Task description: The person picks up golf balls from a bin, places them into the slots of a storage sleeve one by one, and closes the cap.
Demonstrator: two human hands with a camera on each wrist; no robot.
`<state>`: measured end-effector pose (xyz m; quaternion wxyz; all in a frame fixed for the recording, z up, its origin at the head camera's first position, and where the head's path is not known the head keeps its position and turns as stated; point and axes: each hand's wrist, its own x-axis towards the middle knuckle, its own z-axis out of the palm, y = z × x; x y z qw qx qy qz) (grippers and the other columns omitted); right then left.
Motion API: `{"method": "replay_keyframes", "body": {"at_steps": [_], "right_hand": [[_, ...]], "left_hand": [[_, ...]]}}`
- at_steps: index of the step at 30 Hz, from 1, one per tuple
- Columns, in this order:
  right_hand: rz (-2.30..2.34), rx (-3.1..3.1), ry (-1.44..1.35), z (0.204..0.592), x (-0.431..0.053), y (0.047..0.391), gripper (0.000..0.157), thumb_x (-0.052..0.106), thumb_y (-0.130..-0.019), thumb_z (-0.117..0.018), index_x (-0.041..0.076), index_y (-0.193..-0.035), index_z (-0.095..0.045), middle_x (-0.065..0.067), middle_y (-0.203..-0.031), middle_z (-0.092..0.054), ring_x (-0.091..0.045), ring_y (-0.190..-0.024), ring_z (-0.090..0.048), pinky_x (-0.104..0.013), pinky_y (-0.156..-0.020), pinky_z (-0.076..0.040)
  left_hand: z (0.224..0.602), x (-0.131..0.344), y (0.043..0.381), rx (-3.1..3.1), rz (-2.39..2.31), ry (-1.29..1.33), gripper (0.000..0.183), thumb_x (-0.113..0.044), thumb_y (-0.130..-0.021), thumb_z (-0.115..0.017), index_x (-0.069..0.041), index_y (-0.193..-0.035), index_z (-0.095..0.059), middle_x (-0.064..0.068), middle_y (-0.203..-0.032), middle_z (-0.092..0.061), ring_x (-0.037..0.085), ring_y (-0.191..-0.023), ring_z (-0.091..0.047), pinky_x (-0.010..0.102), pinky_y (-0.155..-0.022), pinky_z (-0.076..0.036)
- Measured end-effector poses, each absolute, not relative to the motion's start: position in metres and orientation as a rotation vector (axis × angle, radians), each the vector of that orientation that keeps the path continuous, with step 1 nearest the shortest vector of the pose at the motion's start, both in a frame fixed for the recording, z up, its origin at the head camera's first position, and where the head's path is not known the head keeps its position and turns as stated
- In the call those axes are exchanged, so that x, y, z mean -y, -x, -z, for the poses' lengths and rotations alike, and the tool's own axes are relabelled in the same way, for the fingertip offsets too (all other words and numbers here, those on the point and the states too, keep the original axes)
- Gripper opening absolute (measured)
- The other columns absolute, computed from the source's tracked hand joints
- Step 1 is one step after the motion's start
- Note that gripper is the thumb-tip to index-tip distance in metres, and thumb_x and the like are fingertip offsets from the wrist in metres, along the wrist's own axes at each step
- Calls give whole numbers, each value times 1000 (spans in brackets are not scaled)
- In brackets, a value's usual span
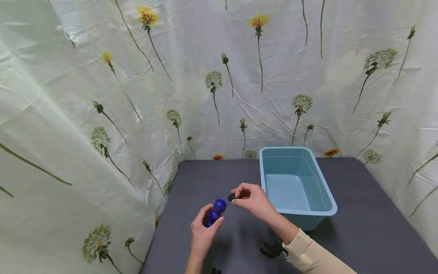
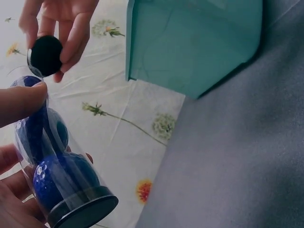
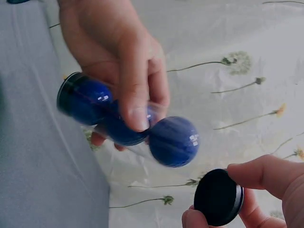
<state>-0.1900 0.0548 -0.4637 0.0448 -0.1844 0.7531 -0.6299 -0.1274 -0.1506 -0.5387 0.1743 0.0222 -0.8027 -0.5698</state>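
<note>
My left hand (image 1: 202, 233) grips a clear plastic tube (image 2: 78, 183) that holds three blue golf balls (image 3: 173, 141) in a row. A black cap closes the tube's lower end, while its upper end is uncovered, with one ball right at that opening. Beside this end, my right hand (image 1: 252, 198) pinches a round black cap (image 3: 218, 197) between thumb and fingers. In the left wrist view the cap (image 2: 46, 56) appears just above the tube's mouth; in the right wrist view there is a gap between them.
A light blue plastic tub (image 1: 297, 212) stands on the dark grey table (image 1: 212, 175), right of my hands. Under my right forearm shows a black strap-like object (image 1: 272, 249). A pale curtain (image 1: 191, 45) printed with dandelions hangs behind and to the left.
</note>
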Motion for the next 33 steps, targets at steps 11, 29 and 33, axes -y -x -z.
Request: {"method": "replay_keyframes", "body": {"at_steps": [11, 29, 33], "right_hand": [[1794, -2388, 777, 462, -52, 184, 18, 21, -88, -80, 20, -103, -70, 3, -115, -68, -20, -102, -65, -45, -89, -54], [1368, -2472, 1008, 464, -66, 180, 36, 18, -88, -80, 19, -123, -70, 9, -107, -65, -14, -94, -64, -22, -79, -54], [1341, -2473, 1026, 463, -71, 182, 36, 19, -87, -81, 20, -121, -70, 9, -104, -65, -12, -93, -64, -24, -79, -55]], "left_hand": [[542, 142, 126, 2323, 1606, 111, 49, -37, -80, -87, -28, -124, -65, -7, -113, -68, 15, -96, -64, 36, -83, -53], [543, 144, 117, 2363, 1547, 192, 49, -32, -78, -89, -23, -123, -70, -9, -108, -68, 15, -94, -65, 31, -80, -54], [543, 143, 116, 2376, 1553, 209, 50, -35, -78, -88, -24, -123, -71, -10, -107, -68, 15, -92, -65, 30, -80, -54]]}}
